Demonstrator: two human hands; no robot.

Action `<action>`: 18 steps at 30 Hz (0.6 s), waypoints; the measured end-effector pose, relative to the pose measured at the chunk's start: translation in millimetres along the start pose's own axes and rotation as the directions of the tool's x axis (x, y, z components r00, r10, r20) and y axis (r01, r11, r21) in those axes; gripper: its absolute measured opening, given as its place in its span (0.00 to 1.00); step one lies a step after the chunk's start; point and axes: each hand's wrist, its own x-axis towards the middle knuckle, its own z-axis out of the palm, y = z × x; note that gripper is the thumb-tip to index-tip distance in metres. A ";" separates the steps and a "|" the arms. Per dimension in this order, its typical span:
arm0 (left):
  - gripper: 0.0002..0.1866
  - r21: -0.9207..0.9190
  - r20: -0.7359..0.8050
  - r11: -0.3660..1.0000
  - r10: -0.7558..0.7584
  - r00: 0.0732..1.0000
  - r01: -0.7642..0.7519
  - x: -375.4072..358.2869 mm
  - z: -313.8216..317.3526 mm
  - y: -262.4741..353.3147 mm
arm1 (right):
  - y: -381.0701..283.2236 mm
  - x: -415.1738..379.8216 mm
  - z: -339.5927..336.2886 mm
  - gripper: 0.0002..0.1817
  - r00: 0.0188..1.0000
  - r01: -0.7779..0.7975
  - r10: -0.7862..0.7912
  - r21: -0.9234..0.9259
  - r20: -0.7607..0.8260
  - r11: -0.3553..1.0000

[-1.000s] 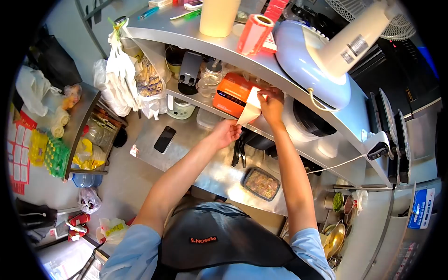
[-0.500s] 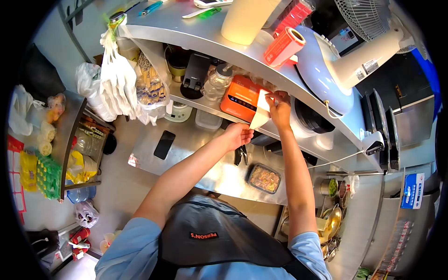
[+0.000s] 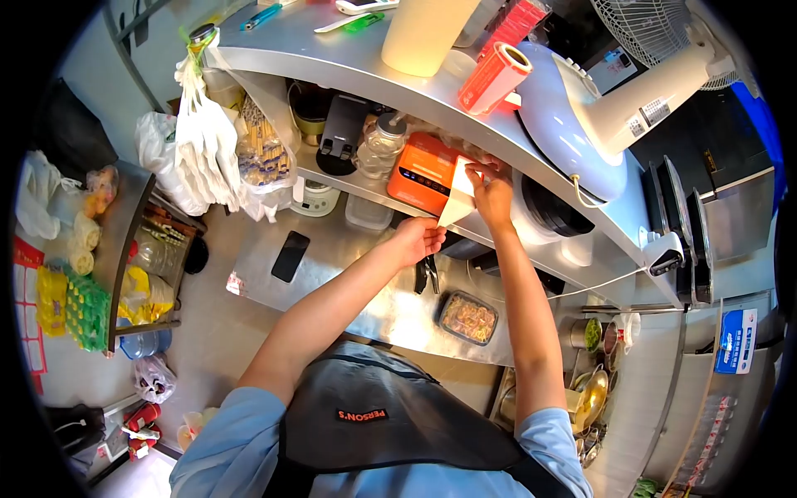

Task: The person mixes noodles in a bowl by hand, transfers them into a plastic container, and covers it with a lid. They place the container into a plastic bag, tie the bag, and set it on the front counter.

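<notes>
A strip of pale paper hangs at the right end of an orange printer-like machine with a dark button panel, on the shelf under the upper counter. My left hand pinches the paper's lower corner, fingers curled. My right hand grips its upper right part between thumb and fingers. Below my hands, on the steel worktop, sits a clear tub of mixed shredded food. A black clip-like tool lies just under my left hand.
A phone lies on the worktop. Left of the machine stand a glass jar and a black stand. White gloves and bagged skewers hang at the left. Overhead are a fan and a red-labelled roll.
The view has shifted slightly, so things above appear a little further left. Both hands keep hold of the paper, its lower corner a little further left.
</notes>
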 end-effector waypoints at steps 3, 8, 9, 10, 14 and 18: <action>0.08 0.000 -0.005 1.000 -0.004 1.000 0.004 -1.4 -1.2 1.1 | -3.0 -2.1 -0.2 0.10 1.000 -0.005 0.006 0.028 -0.018 1.000; 0.07 0.072 -0.007 0.997 -0.002 1.000 0.003 -16.1 -1.0 1.6 | -15.9 -17.9 -8.4 0.12 0.984 -0.174 0.169 0.102 0.055 0.980; 0.07 0.047 0.013 0.999 -0.004 1.000 0.003 -14.0 -1.3 -1.9 | -11.2 -20.2 -9.9 0.12 0.974 -0.215 0.207 0.090 0.089 0.972; 0.08 0.022 0.023 1.000 0.008 1.000 -0.008 -6.8 -7.7 -4.7 | -14.6 -16.9 -6.5 0.12 0.963 -0.250 0.238 0.092 0.127 0.964; 0.13 0.637 0.155 0.726 0.209 0.966 -0.259 -73.5 -11.3 3.6 | -80.9 -35.5 -30.0 0.11 0.997 0.036 -0.038 -0.034 -0.066 0.999; 0.17 0.928 0.369 -0.257 0.537 0.759 -0.270 -56.7 -174.6 -15.2 | -131.1 -104.4 -30.4 0.05 0.998 0.057 -0.058 0.090 0.006 0.994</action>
